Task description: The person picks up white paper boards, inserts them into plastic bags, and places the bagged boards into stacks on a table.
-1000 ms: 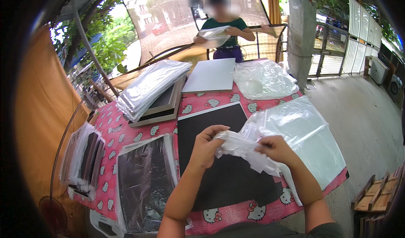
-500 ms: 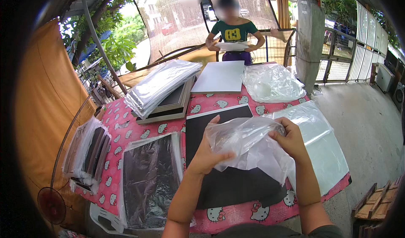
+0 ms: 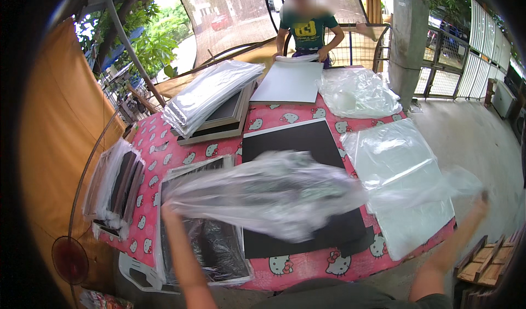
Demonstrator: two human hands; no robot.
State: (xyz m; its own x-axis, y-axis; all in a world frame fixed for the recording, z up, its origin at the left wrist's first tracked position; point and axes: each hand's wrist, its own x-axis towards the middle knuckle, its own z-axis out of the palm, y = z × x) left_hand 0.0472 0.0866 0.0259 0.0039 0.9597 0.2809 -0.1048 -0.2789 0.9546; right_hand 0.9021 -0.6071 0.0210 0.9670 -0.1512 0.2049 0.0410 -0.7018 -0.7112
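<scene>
We have a pink patterned table [image 3: 307, 277] filling the middle, and across it, look, a long, blurred sweep of clear plastic film [image 3: 274, 194] stretches between our 2 hands! It hangs above 1 black sheet [image 3: 326, 144] lying flat, its right end passing over a pile of clear plastic [image 3: 394, 161]. Left of the black sheet we spot a plastic-wrapped dark panel [image 3: 211, 243]. Our left hand [image 3: 171, 207] grips the film's left end; our right hand [image 3: 483, 198], far out beyond the table edge, clutches the other. Both hands are blurred, so we can't tell finger positions.
</scene>
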